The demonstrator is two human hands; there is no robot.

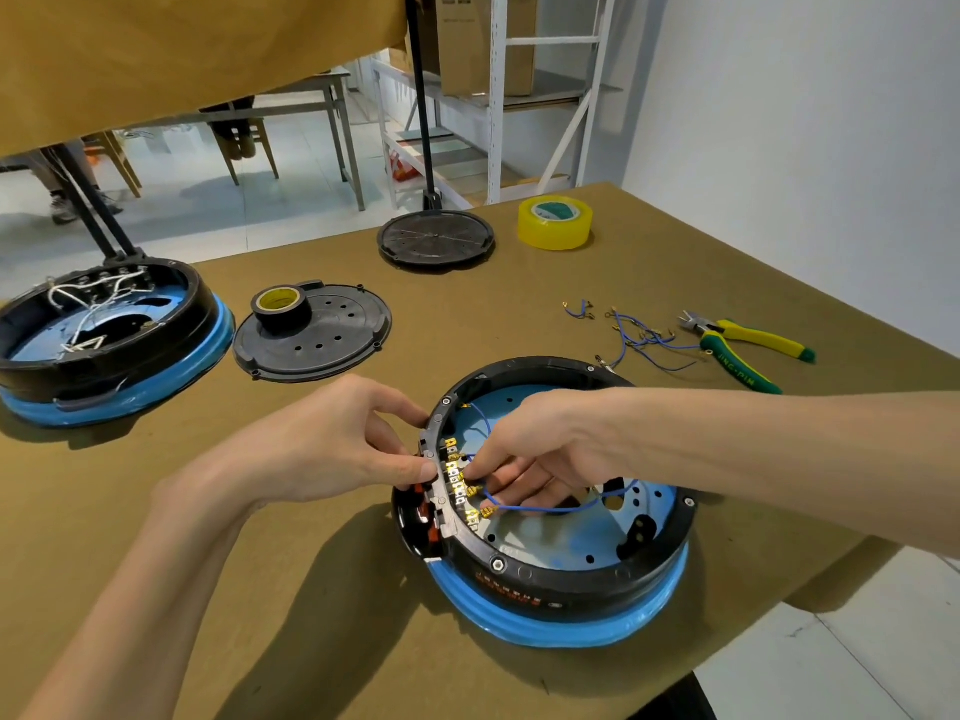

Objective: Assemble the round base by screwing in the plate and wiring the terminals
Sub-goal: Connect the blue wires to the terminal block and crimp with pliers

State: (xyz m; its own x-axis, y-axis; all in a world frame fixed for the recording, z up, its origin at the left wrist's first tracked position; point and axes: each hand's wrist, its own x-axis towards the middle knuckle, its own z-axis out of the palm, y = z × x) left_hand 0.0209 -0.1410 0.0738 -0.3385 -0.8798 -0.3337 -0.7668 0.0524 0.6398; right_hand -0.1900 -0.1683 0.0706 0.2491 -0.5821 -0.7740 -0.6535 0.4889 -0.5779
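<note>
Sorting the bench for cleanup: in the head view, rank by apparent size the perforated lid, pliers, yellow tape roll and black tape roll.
1. perforated lid
2. pliers
3. yellow tape roll, farther away, so unsure against the pliers
4. black tape roll

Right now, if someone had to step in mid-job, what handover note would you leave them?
Left hand pinches the terminal strip at the round base rim.
Right hand is inside the base, fingers on a blue wire at the terminals.
Done: a few blue wires appear plugged in.
Left: remaining terminals; spare wires lie beside the pliers; the holed black plate is still off, a tape roll on it.
</note>
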